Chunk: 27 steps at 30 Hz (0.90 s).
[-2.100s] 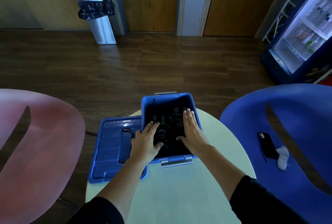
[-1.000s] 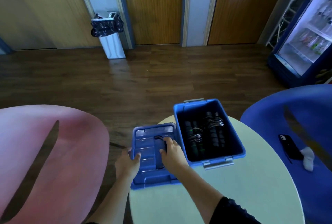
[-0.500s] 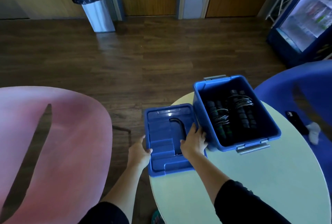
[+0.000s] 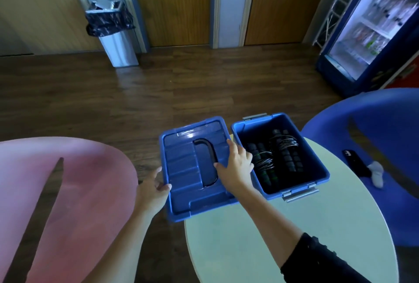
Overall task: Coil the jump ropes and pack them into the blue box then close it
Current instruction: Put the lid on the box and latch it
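Lid gripped by our left hand and right hand, we should square it over the blue box first.

Above the blue box, right of centre, we find open air straight down to the jump ropes covering its floor. Its left side is blocked by the lid, just beside it. Bare table lies lower centre; a pink chair crowds the lower left.
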Available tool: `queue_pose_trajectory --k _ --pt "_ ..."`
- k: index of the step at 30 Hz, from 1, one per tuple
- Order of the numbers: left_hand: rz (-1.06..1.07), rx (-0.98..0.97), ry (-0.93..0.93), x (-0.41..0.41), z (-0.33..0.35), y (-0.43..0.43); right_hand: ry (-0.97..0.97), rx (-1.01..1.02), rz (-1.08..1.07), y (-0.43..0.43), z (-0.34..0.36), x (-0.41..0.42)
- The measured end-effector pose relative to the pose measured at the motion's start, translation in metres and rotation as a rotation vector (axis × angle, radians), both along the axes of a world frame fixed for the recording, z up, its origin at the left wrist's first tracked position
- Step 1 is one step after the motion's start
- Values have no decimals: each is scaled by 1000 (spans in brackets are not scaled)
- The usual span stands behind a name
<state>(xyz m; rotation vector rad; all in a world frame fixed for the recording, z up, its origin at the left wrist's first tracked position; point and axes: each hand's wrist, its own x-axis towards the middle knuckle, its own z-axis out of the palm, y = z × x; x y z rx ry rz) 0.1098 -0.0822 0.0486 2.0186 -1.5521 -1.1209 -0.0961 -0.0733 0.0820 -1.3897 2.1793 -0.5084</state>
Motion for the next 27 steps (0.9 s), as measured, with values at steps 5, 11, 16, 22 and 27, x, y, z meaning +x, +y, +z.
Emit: queue_pose_trajectory --k 5,11,16,22,27 --pt "-47 -93 101 -60 37 -6 -31 -70 -106 2 35 -66" --pt "-96 -69 156 -149 42 4 -16 -22 -157 16 36 -158" --pt "-102 -52 103 -210 34 21 -12 59 -158 19 23 -214" --pt "-47 -81 -1 -232 35 24 -11 70 -45 8 8 -233" --pt "-50 -74 -81 -237 35 17 9 72 11 0 2 -241"
